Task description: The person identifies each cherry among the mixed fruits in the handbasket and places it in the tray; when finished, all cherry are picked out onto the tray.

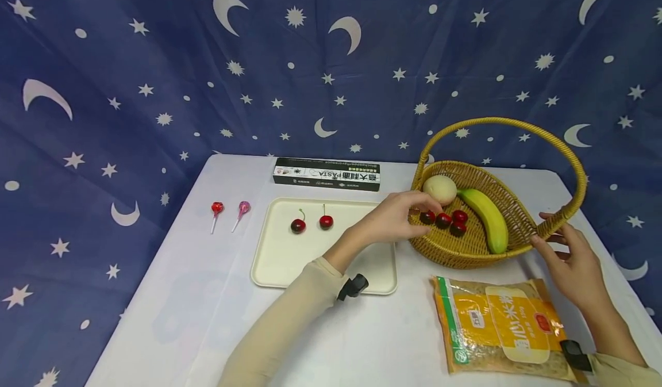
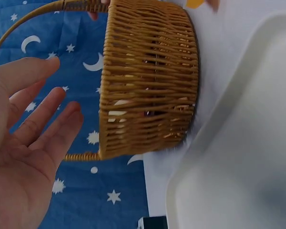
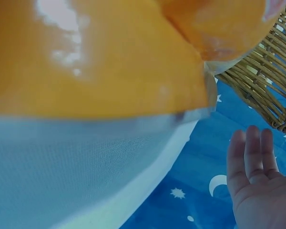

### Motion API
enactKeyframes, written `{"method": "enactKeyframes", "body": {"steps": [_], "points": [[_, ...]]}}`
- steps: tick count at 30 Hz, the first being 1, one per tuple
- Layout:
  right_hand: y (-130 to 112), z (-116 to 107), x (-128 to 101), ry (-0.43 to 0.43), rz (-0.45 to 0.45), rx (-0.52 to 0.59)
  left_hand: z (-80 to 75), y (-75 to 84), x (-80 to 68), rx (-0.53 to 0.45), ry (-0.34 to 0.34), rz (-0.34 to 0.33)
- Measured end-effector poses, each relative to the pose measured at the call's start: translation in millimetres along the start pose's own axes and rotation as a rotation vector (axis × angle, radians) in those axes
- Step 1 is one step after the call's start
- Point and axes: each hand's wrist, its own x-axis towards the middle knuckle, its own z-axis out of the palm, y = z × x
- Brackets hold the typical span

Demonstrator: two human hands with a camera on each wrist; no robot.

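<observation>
Head view: over the left rim of the wicker basket (image 1: 439, 255), the left hand (image 1: 390, 217), thumb and fingers wide apart, holding nothing visible. Just under the fingertips, inside the basket, four dark red cherries (image 1: 443, 221), the leftmost partly masked by the hand. Beside these, a banana (image 1: 485, 217) and a pale round fruit (image 1: 439, 190), kind hard to tell. At the basket's right end, the right hand (image 1: 575, 263), thumb at the rim, other fingers partly lost behind the handle (image 1: 581, 183); cannot tell grip from mere touch. In front, a yellow packet (image 1: 496, 329), one corner covered by a black band (image 1: 575, 355). To the left, a cream tray (image 1: 284, 260) with two stemmed cherries (image 1: 298, 226), near edge crossed by the left sleeve (image 1: 289, 324); behind, a pasta box (image 1: 327, 174); farther left, two lollipops (image 1: 217, 207).

Left wrist view: left hand cut off at the left edge, fingers loosely bent and spread, bare of any object. Basket side-on, one end cropped at the top; contents only slivers through the weave. Tray cut off at right; just a corner of a dark box (image 2: 154, 222) at the bottom.

Right wrist view: packet large, blurred and glossy, running off the frame. At lower right, three straight fingers (image 3: 254, 155) near the basket's end; basket itself cropped.
</observation>
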Motion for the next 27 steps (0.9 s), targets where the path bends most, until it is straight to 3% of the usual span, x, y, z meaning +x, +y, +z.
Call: {"method": "enactKeyframes", "body": {"steps": [15, 27], "points": [[-1, -1, 1, 0.018, -0.020, 0.004, 25.7, 1.1, 36.6, 0.055, -0.080, 0.002], [2, 0, 2, 0.012, -0.018, -0.008, 47.0, 4.1, 65.6, 0.037, -0.151, -0.004]]}}
